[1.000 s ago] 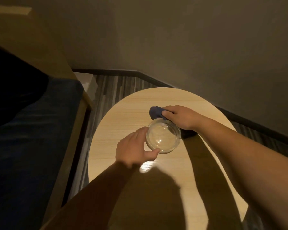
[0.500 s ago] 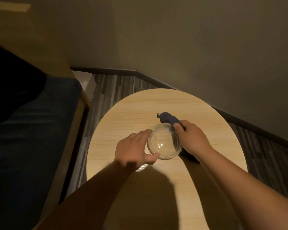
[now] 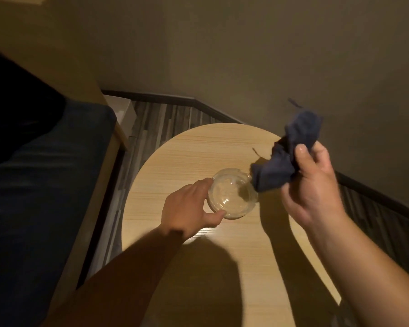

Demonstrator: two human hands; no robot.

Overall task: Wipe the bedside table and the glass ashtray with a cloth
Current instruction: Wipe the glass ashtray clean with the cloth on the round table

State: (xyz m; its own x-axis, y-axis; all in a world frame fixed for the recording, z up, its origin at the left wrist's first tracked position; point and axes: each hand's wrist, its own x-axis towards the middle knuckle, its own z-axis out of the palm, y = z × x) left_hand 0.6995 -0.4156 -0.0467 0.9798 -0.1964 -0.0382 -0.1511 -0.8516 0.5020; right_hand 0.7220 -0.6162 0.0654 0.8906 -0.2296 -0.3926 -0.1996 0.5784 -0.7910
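Nearest the person, the left hand (image 3: 189,206) reaches in over the round wooden bench (image 3: 175,152), its fingers and thumb curled against the near-left wall of the glass ashtray (image 3: 232,193); in my judgement this grip is there to steady the piece so it cannot slide on the smooth top once wiping begins. The ashtray sits flat on the bench, roughly at its centre, mouth upward. It is round, so it has no long axis to report; what looks like a rest notch in the rim faces the far right, though glare makes this uncertain. Beyond and to the right, the right hand (image 3: 314,185) is raised clear of the bench and pinches a bunched dark blue cloth (image 3: 283,161) between thumb and curled fingers. The cloth runs lengthwise from lower left to upper right, its lower end hanging just above the ashtray's far-right rim, apparently not touching. It appears gathered for a fresh wiping face, likely for the bowl. To the left stands a bed (image 3: 45,185) with dark covering; striped flooring (image 3: 161,119) and a plain wall (image 3: 246,55) lie farthest.
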